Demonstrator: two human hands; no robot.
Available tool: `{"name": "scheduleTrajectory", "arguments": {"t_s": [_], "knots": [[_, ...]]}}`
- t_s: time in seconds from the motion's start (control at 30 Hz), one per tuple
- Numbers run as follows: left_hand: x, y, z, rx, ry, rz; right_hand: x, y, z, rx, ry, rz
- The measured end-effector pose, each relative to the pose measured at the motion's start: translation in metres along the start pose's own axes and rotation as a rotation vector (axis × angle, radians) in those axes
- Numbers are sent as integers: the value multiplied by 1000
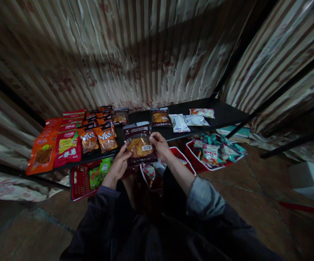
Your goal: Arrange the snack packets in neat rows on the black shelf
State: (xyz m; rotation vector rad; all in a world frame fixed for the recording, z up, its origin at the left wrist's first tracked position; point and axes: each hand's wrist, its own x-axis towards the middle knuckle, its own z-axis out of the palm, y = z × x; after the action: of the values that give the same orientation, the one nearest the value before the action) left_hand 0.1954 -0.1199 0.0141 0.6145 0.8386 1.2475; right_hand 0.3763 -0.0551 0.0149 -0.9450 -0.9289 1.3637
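Two hands hold a brown snack packet [139, 145] in front of a low black shelf [224, 112]

The packet is held face up, just over the front edge of the shelf, near the middle of the view. It has a checkered strip along its top, a clear window showing yellowish-brown food, and a white barcode label.

The left hand [119, 165] is partly closed on the packet's lower left side. The right hand [160, 145] is curled, pinching the right edge with thumb and fingers. Both forearms reach up from dark sleeves, the right one with a paler, turned-back cuff.

Behind the held packet, a matching brown packet [160, 118] lies on the shelf, with white packets [179, 123] just to its right. To the left are rows of black-and-orange packets [107, 138], then pinkish-red packets [67, 148], then orange packets [41, 154] at the far left end.

Below the shelf's front edge, a red basket [78, 184] on the left holds green packets [104, 166]. A white-rimmed middle basket [191, 167] and a right-hand basket [200, 165] hold more wrapped packets; the person's arms partly hide the middle one.

Striped, wrinkled fabric [135, 54] hangs behind. A pale box [310, 181] sits on the dim tiled floor [244, 188] at far right.
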Motion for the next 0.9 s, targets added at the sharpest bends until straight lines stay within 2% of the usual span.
{"name": "scheduleTrajectory", "arguments": {"t_s": [0.13,0.3,0.47,0.6,0.8,0.9], "knots": [[-5,-4,3,11,12,-35,5,-3,3,6,21,-10],[-3,-4,6,-6,51,24,4,-11,2,-12,10,18],[1,4,7,13,138,72,-11,-13,-6,-11,-68,149],[3,8,9,5,187,109,-24,-3,-14,-43,-139,176],[5,9,8,-11,146,95,-24,7,-20,-71,-252,134],[4,10,5,10,108,79,-23,8,-21,-69,-267,118]]}}
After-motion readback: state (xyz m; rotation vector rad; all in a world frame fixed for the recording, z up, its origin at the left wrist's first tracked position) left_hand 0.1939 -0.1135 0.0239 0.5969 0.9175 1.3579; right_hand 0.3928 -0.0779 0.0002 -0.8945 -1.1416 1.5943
